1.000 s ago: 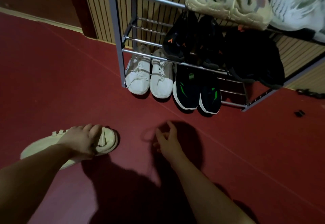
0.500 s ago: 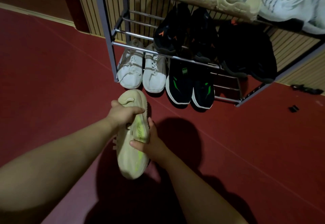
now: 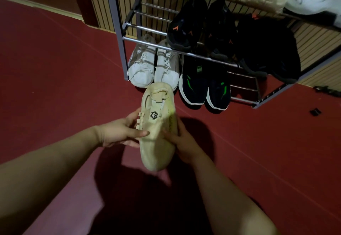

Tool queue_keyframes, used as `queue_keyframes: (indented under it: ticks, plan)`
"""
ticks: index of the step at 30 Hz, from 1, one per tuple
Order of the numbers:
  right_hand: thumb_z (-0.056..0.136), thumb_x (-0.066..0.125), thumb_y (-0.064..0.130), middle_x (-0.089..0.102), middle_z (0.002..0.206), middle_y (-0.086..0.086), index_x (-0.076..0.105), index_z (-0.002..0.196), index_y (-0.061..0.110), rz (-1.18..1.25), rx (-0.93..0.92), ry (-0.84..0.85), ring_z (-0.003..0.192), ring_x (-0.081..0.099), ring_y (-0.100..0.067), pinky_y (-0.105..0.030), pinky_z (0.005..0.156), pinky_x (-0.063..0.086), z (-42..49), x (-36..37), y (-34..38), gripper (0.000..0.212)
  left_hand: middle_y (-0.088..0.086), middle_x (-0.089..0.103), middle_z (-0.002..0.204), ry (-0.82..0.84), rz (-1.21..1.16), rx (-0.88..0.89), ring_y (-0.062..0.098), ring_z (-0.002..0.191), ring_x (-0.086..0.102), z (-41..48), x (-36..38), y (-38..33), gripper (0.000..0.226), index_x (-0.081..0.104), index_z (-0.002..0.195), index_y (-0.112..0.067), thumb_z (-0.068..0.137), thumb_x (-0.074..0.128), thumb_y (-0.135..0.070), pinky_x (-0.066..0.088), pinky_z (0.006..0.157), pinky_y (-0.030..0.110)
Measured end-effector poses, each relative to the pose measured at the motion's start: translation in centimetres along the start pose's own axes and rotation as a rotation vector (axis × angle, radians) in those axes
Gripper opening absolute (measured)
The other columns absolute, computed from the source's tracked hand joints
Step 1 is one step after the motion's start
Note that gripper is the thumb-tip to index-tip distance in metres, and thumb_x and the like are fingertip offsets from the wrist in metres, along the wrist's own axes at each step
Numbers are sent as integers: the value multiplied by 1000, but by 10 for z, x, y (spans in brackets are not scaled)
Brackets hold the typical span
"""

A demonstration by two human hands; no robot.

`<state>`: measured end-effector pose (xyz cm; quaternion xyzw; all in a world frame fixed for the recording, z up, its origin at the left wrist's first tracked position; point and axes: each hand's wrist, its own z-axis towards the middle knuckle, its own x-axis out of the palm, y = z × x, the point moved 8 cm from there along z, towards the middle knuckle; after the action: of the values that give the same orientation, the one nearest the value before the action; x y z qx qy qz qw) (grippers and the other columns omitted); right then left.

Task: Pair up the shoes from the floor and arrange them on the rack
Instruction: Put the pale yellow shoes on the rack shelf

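Most of the view is red floor, with the rack at its far edge. A white pair and a black pair sit at the front edge of the bottom shelf, while the middle shelf's left end shows only bars. The cream shoe, on the floor under one hand a second ago, is now held up just before the rack. The left hand and right hand flank it, fingers clamped on its sides. No mate shows on the floor, so shelving likely follows.

Dim, warm light — a heavy shadow pools on the floor below; wide-angle bending at the edges.
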<state>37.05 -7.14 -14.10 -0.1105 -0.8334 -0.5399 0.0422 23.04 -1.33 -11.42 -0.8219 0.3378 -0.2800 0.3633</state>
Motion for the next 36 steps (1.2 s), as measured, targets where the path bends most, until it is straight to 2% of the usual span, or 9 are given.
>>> queue_keyframes:
  ticks: [7, 10, 14, 17, 20, 24, 28, 31, 36]
  plan:
    - [87, 61, 41, 57, 134, 3, 40, 142, 33, -83, 83, -72, 120, 56, -13, -39, 103, 45, 2, -20, 1, 59, -4, 64, 113, -60, 6, 40, 13, 99, 66, 16, 12, -2, 81, 34, 138, -46, 82, 66, 4, 58, 79, 36]
    - [92, 60, 25, 54, 136, 5, 35, 144, 34, -151, 128, -71, 120, 55, -11, -33, 100, 47, -10, -42, 0, 58, 8, 62, 117, -29, 78, 49, 16, 101, 64, 24, 28, -4, 78, 37, 133, -48, 83, 65, 4, 57, 76, 35]
    - [91, 59, 9, 53, 136, 0, 32, 146, 29, -177, 135, -130, 120, 55, -14, -29, 98, 48, -36, -75, 5, 65, 0, 61, 114, 10, 137, 119, 17, 105, 62, 43, 59, -14, 84, 25, 144, -33, 81, 65, 7, 56, 73, 26]
    - [87, 65, 10, 45, 145, -4, 29, 148, 24, -244, 166, -180, 129, 47, -18, -39, 108, 40, -54, -102, 8, 73, 5, 59, 124, 58, 80, 131, 24, 114, 60, 57, 83, -13, 104, 22, 142, -36, 58, 78, -15, 56, 85, 39]
    - [87, 64, 6, 44, 146, -5, 29, 148, 22, -202, 188, -218, 128, 47, -20, -43, 107, 40, -70, -122, 10, 73, 10, 58, 128, 52, -55, 82, 30, 110, 63, 68, 99, 3, 104, 23, 145, -34, 60, 78, -9, 55, 79, 57]
    - [86, 61, -3, 36, 150, -5, 18, 151, 25, -238, 194, -193, 131, 42, -21, -43, 107, 39, -83, -131, 9, 83, 7, 56, 123, -17, 31, 147, 25, 100, 63, 64, 119, 10, 89, 12, 149, -26, 83, 62, 8, 51, 45, 19]
    - [80, 70, 3, 35, 151, -5, 5, 151, 34, -218, 219, -121, 133, 42, -25, -49, 107, 39, -89, -124, -3, 101, 3, 60, 120, -9, 115, 208, 14, 100, 66, 52, 128, 9, 100, 22, 147, -24, 63, 75, -11, 57, 68, 29]
    - [64, 79, 30, 35, 147, 9, 4, 149, 42, -289, 133, -136, 132, 43, -19, -47, 109, 38, -84, -110, 4, 114, 13, 60, 118, -3, 215, 277, 27, 106, 61, 39, 128, -7, 82, 40, 131, -29, 54, 70, -30, 51, 91, 50]
    - [83, 72, 17, 26, 147, 24, -5, 143, 50, -460, -87, -113, 136, 33, -6, -36, 112, 35, -72, -85, 42, 103, -6, 53, 115, -31, 228, 326, 11, 102, 55, 24, 110, -26, 108, -1, 149, -40, 67, 63, -8, 49, 81, 24]
